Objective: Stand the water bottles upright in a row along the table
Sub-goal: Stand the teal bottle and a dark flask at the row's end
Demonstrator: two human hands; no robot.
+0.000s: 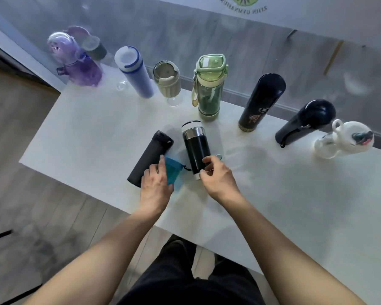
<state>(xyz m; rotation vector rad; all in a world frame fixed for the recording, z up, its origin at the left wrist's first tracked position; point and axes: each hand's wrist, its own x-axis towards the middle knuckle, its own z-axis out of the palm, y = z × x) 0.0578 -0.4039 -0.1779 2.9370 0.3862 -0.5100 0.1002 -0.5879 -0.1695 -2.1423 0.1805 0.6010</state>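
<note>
While both hands are working near the table's front edge, I'm seeing eight bottles standing upright in a row along the far side. Left to right: purple bottle, a dark one mostly hidden behind it, white bottle with blue bands, beige tumbler, green bottle, tall dark bottle with gold print, navy bottle with a strap, white bottle with a loop handle at the right end.

Nearer me, a matte black bottle is leaning up and to the right; I can't tell whether it's standing or lying. My left hand is sitting at its lower end, fingers apart, index fingertip touching the bottle's side. Just right of that hand is a teal bottle, partly covered by the hand, blurred, so its pose is unclear.

Next right, a black bottle with a steel collar is standing beside the teal one, base toward me. My right hand is at its base, thumb and fingers curled loosely around the bottom, apart; I can't tell if the grip is closed. A small teal loop is peeking out behind the fingers.
</note>
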